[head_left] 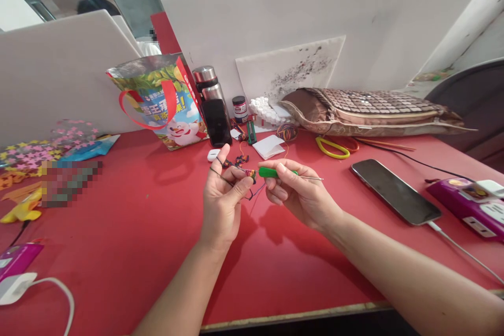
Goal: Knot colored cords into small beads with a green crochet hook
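My left hand (222,205) pinches a small multicoloured crochet piece (251,173) between thumb and fingers. Dark yarn (217,173) loops around its raised index finger, and a strand hangs below the piece. Closed around a crochet hook with a green handle (268,172) is my right hand (303,194). The hook's thin metal shaft sticks out to the right past the fingers, while the green end points at the crochet piece, very close to it. Both hands are held above the red table (129,247). Behind the left hand lies a dark, colourful knitted-looking strip (238,160), partly hidden.
At the back stand a gift bag (173,110), a steel flask (210,84), an upright black phone (217,122) and a small jar (240,108). A yarn ball (287,132) and yellow-handled scissors (333,148) lie nearby. Right are a charging phone (396,191) and purple power strip (468,205).
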A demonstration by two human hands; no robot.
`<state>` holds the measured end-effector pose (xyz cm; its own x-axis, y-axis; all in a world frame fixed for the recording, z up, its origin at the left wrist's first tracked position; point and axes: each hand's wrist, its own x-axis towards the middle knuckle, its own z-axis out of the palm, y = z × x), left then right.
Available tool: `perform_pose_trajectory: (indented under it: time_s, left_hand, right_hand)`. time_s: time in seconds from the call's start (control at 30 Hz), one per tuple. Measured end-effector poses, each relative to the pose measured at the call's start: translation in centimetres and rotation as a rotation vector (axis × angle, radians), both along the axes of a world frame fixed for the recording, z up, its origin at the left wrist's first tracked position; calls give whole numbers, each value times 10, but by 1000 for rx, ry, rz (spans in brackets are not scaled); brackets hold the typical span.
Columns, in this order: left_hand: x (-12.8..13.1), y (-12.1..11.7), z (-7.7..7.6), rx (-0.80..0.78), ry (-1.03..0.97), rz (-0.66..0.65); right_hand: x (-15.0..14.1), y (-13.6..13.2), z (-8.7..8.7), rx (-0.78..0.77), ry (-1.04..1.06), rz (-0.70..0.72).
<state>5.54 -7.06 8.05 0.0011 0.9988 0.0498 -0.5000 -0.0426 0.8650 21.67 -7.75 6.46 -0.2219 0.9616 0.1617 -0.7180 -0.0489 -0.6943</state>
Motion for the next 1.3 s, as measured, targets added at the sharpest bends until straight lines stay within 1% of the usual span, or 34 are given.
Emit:
perform_pose_trajectory:
  time_s: [0.23, 0.43, 0.77, 0.97, 1.3]
  left_hand:
    - [-1, -1, 1, 51, -16, -26]
    - [-1, -2, -1, 70, -16, -38]
    - [1, -3, 4, 54, -54, 12]
    - [2, -3, 3, 63, -44, 43]
    - [1, -2, 3, 52, -37, 52]
  right_hand:
    - [-2, -4, 3, 53, -7, 72]
    - [-1, -4, 5, 33, 9, 102]
    - [-1, -4, 6, 7, 6, 85]
    - [-1, -5, 5, 25, -33, 46]
    - [0, -4, 5, 18, -20, 44]
